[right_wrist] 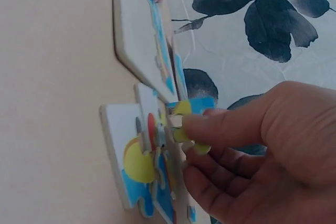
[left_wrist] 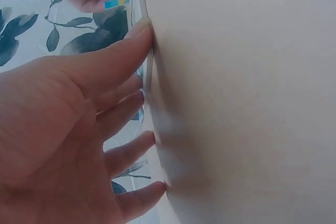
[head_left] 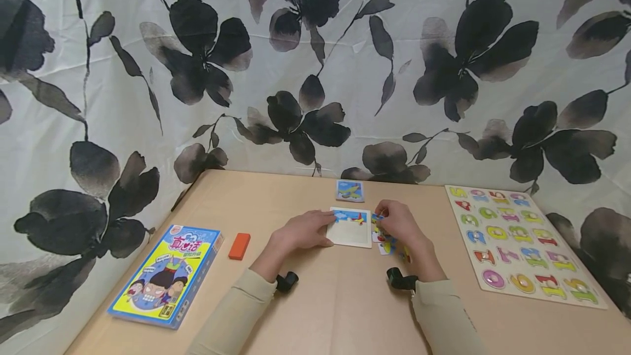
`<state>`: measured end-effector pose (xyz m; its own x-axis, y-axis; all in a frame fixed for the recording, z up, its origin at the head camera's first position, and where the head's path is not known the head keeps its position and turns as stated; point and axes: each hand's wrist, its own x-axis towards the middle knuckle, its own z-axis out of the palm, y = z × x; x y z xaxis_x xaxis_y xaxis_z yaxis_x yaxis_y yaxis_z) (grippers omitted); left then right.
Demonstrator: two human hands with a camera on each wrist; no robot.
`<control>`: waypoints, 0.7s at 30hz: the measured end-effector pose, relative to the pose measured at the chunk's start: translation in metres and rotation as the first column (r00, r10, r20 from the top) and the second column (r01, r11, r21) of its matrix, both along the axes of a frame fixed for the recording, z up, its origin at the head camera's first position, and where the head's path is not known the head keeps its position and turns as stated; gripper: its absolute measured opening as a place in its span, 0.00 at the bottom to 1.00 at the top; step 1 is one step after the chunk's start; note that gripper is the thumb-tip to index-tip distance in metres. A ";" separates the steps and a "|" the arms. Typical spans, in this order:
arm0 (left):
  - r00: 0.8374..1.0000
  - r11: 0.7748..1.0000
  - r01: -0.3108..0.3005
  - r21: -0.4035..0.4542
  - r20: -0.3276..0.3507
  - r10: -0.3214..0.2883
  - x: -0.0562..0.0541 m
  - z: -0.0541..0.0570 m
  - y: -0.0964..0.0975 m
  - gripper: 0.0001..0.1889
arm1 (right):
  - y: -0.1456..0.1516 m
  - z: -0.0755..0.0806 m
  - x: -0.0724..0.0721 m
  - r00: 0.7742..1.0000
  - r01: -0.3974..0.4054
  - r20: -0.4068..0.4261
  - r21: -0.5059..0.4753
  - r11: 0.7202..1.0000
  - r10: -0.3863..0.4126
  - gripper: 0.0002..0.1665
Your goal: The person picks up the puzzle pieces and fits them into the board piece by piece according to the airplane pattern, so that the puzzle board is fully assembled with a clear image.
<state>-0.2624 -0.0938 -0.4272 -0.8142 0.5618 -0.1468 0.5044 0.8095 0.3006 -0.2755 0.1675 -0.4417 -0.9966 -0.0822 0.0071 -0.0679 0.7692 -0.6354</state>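
Sleeves low in frame. Left hand (head_left: 304, 230) lies flat, fingers straight, bracing the puzzle tray (head_left: 351, 227) at table centre. Right hand (head_left: 400, 222) pinches a puzzle piece (right_wrist: 185, 120) beside the tray's right edge, over loose pieces (head_left: 388, 246). Advice: keep tray pinned, align tabs, lower flat.

Cream long sleeves (head_left: 236, 311) cover both forearms, with a small black camera (head_left: 287, 281) strapped at each wrist.

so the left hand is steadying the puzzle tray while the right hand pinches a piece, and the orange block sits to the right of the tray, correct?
Not quite. The head view shows the orange block to the left of the puzzle tray, near the game box. The rest holds: the left hand steadies the tray and the right hand pinches a piece.
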 end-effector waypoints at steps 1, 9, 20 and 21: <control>1.000 1.000 0.001 0.000 0.000 -0.001 0.000 0.000 0.000 0.37 | 0.000 0.001 0.000 1.000 -0.005 -0.010 -0.006 1.000 0.005 0.08; 1.000 1.000 -0.008 -0.014 -0.004 0.008 -0.002 -0.002 0.000 0.37 | -0.012 0.008 0.004 0.995 -0.084 -0.058 -0.099 0.992 0.079 0.09; 1.000 0.999 -0.021 -0.026 -0.012 0.020 -0.003 -0.005 0.000 0.38 | -0.043 -0.003 0.003 0.998 -0.051 0.009 -0.263 0.963 0.055 0.09; 1.000 0.999 -0.020 -0.025 -0.013 0.020 -0.003 -0.005 0.000 0.38 | -0.046 -0.003 0.003 0.998 -0.044 0.020 -0.277 0.960 0.051 0.08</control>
